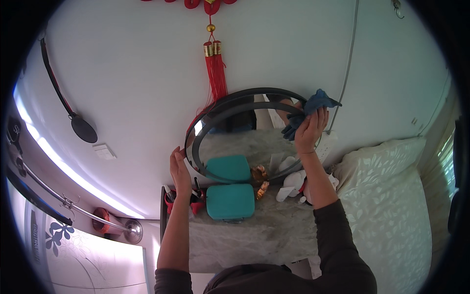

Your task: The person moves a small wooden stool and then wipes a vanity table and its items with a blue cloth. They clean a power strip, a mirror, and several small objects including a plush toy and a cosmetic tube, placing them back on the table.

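Note:
A round mirror (253,141) with a dark frame leans against the white wall at the back of a marbled tabletop. My left hand (180,171) holds the mirror's left edge, its fingertips partly out of sight there. At the upper right of the frame, my right hand (311,128) grips a blue cloth (318,101). The cloth lies over the rim, and one end sticks up above my fingers. Below the mirror stands a teal case (230,201), which also shows in the glass, as do my body and right arm.
Red tassels (218,77) hang down to the mirror's top. Pens stand in a red holder (198,205) by my left wrist. An orange hair clip (262,190) and a white plush toy (293,180) lie right of the case. A bed with a pale cover (385,205) adjoins the table (249,242).

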{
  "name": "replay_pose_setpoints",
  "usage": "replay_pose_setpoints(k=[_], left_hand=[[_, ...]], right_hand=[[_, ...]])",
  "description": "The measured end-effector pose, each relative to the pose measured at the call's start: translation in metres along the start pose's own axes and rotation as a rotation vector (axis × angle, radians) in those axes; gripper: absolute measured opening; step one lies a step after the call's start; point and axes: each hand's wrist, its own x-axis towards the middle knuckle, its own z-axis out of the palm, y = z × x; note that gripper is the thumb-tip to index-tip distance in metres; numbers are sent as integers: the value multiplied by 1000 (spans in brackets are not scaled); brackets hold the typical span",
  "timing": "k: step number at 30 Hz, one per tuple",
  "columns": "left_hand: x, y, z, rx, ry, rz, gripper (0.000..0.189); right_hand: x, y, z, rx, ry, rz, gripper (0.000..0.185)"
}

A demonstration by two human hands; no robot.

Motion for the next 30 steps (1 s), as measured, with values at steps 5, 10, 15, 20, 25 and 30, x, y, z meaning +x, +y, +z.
replay_pose_setpoints(k=[5, 10, 15, 20, 25, 30], left_hand=[[1, -14, -4, -47, 34, -7, 52], [1, -19, 9, -112, -31, -21, 54], [-5, -16, 9, -96, -47, -39, 56], [-4, -22, 4, -96, 2, -46, 58], [0, -26, 4, -90, 7, -22, 60], [-1, -24, 8, -64, 10, -45, 60]], right_hand=[[-15, -92, 35, 202, -92, -57, 31], [-86, -162, 63, 378, -475, -645, 34], [-77, -146, 47, 380, -524, -883, 28], [-32, -64, 18, 175, -414, -561, 28], [-55, 31, -17, -78, -154, 123, 29], [-67, 10, 1, 46, 194, 497, 32]])
